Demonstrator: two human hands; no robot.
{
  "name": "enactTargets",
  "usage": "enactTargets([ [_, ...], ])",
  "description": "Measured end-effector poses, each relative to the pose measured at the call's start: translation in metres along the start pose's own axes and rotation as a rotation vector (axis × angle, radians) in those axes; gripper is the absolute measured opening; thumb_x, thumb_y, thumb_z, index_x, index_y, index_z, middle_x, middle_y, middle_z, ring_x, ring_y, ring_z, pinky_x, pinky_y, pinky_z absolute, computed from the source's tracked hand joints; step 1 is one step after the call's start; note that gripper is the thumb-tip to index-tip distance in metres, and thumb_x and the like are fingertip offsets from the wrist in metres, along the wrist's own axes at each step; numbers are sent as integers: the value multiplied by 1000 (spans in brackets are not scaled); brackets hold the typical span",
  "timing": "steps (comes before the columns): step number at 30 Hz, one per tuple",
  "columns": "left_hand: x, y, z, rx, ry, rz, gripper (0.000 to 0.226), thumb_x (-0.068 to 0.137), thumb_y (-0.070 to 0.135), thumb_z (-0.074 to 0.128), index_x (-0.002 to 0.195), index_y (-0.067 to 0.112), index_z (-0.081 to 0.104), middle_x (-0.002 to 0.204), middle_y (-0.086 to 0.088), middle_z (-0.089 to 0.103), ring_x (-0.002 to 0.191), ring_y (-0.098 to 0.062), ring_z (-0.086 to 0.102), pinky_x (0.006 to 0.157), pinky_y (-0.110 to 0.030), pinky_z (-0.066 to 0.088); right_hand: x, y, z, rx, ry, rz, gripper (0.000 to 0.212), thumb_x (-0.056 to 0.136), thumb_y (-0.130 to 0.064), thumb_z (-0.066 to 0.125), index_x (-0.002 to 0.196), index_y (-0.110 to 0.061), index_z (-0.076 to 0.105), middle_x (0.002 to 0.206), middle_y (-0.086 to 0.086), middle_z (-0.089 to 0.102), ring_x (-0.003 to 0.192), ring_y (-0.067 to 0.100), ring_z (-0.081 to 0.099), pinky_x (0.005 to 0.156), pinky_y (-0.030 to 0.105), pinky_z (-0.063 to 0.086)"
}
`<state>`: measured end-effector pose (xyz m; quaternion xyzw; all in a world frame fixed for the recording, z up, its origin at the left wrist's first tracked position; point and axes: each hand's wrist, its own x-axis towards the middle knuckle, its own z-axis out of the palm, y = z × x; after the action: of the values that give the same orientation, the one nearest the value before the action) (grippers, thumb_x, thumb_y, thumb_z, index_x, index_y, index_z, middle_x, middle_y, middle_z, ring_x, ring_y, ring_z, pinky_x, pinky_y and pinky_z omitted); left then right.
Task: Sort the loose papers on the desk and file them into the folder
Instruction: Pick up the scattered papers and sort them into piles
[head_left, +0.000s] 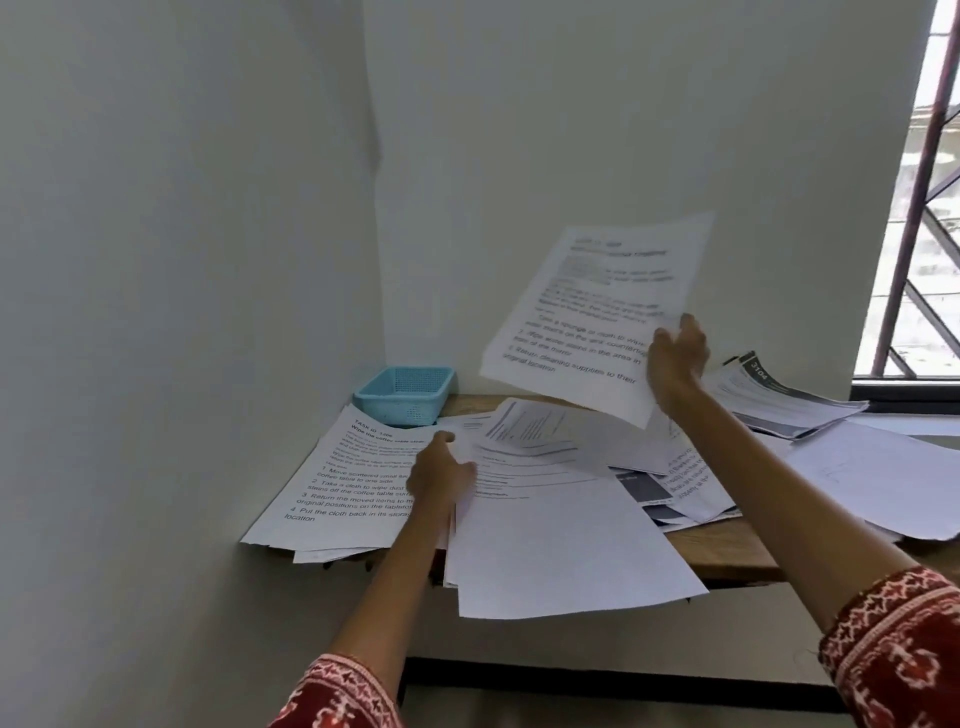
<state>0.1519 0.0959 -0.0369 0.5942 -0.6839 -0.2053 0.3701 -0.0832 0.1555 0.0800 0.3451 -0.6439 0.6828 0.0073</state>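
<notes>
One printed sheet (592, 317), slightly blurred, tilts upright in the right hand (675, 358).

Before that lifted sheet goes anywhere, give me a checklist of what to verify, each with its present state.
1. Right hand grips the lifted sheet by its edge: ok.
2. Lifted sheet is clear of the papers below: ok.
3. Left hand is on the left stack: ok.
4. Papers lie fully on the desk: not ok, the blank sheet and the left stack overhang the front edge.
5. Folder within reach: cannot tell, none is plainly visible.
6. Blue basket is clear of the papers: not ok, the left stack meets it.
</notes>
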Motion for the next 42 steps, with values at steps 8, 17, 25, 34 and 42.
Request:
enactTargets([
  [8, 10, -41, -113, -189, 496, -183, 28, 95, 11, 48, 119, 13, 59, 121, -9, 62, 106, -28, 58, 79, -33, 43, -86, -9, 77, -79, -474, -21, 33, 93, 3, 38, 122, 2, 52, 124, 17, 58, 109, 32, 57, 85, 32, 46],
  [17, 8, -68, -101, 153, 83, 79, 31, 94, 19, 52, 123, 12, 56, 125, -7, 59, 111, -23, 56, 90, -32, 44, -175, 7, 162, -402, -866, -173, 51, 93, -9, 53, 138, -1, 31, 129, 16, 52, 117, 28, 52, 94, 35, 46],
  [25, 5, -80, -55, 411, -22, 11, 28, 93, 32, 49, 115, 18, 59, 127, -4, 56, 122, -27, 44, 109, -55, 20, -145, 24, 154, -774, -998, -323, 92, 85, -46, 65, 149, -5, 11, 150, 12, 34, 138, 32, 30, 113, 50, 18],
  [34, 8, -59, -34, 551, -88, -50, 45, 91, 50, 46, 125, 20, 50, 134, -6, 48, 128, -28, 37, 108, -63, 12, -133, 39, 145, -645, -1172, -351, 71, 90, -44, 58, 147, -13, 28, 153, 7, 32, 140, 26, 28, 116, 49, 18],
  [42, 35, -17, -22, 454, -188, -43, 32, 87, 28, 59, 116, 15, 57, 119, -5, 60, 109, -21, 53, 98, -43, 40, -52, 62, 115, -571, -951, -253, 37, 88, -30, 64, 119, -10, 60, 132, 7, 54, 123, 23, 49, 103, 31, 35],
])
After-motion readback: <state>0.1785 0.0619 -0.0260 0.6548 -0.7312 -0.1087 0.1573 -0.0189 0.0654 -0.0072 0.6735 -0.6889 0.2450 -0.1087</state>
